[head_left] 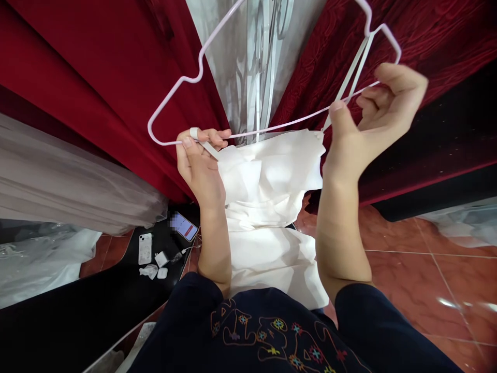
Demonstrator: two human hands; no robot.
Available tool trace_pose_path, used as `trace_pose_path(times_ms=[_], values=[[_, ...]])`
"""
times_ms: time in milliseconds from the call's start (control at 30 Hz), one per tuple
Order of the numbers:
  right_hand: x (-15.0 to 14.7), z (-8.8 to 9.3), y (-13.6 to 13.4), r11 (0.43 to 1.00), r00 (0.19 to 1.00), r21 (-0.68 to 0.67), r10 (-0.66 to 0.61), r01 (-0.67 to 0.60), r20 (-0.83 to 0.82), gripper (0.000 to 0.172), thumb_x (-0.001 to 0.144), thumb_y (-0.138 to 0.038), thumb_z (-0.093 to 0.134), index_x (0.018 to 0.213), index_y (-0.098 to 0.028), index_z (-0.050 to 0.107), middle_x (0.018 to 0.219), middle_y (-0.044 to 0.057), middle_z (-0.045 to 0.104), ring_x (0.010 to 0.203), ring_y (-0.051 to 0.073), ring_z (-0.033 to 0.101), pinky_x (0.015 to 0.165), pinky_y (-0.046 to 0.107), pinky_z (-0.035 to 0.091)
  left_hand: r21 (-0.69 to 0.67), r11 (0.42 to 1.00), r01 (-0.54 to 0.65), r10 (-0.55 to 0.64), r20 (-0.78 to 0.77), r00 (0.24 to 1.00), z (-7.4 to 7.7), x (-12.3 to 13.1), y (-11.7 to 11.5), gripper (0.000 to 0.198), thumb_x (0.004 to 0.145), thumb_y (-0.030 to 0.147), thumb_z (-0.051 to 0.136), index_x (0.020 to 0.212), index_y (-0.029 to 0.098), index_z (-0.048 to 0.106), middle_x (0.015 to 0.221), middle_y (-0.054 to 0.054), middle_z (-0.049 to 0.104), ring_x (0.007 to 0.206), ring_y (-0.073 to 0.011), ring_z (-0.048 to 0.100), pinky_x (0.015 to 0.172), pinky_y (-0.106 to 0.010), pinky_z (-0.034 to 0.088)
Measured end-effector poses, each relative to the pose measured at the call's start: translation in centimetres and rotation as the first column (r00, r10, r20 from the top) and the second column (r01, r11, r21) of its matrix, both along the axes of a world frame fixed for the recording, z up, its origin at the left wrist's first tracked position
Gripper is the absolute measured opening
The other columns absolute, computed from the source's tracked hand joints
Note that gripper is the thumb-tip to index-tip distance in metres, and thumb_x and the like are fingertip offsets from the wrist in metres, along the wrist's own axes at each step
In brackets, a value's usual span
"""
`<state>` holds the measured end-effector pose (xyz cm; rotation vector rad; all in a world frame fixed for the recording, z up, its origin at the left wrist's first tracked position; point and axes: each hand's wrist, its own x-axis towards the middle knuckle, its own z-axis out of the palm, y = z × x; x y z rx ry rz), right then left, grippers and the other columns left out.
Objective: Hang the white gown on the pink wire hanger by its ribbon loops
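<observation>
A pale pink clothes hanger (287,123) spans the space before me, its top cut off by the picture's edge. My left hand (204,168) grips its lower bar near the left end, and a narrow white strap (209,150) runs over the fingers. At the right end, my right hand (373,122) is loosely curled about the hanger, thumb tip on the bar beside a second white strap (353,70). That strap loops over the hanger's right shoulder notch. Below the bar hangs a white garment (267,176), its lower folds reaching down to my body.
Dark red cloths (116,67) hang on both sides, with sheer pale fabric (66,171) at the left. A black surface (132,280) carries a lit phone (185,227), a white phone (145,248) and a charger (161,259). Reddish floor tiles (411,280) show at right.
</observation>
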<state>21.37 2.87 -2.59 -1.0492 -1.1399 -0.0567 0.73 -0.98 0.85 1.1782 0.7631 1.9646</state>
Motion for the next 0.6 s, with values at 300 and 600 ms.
trace_pose_path(times_ms=[300,600], values=[[0.0,-2.8,2.7,0.994,0.961,-0.022,0.1,-0.109,-0.258,0.041,0.074,-0.033,0.062,0.101,-0.023,0.033,0.096,0.009,0.053,0.08,0.012,0.053,0.067,0.029,0.049,-0.015,0.999,0.032,-0.032,-0.017,0.999,-0.8,-0.2,0.2,0.028,0.102,0.04,0.036,0.086,0.022,0.049,0.079,-0.003,0.058,0.088,-0.0184,0.068,0.07,-0.029,0.049],[1.2,1.5,-0.6,0.934,0.929,-0.085,0.332,-0.348,-0.163,0.038,0.072,-0.043,0.072,0.094,-0.021,0.052,0.069,0.0,0.055,0.057,0.009,0.054,0.055,0.028,0.046,-0.018,1.0,0.013,-0.013,-0.024,1.0,-0.3,-1.5,0.8,0.027,0.102,0.037,0.037,0.085,0.023,0.052,0.075,-0.003,0.055,0.081,-0.0178,0.066,0.057,-0.028,0.044]])
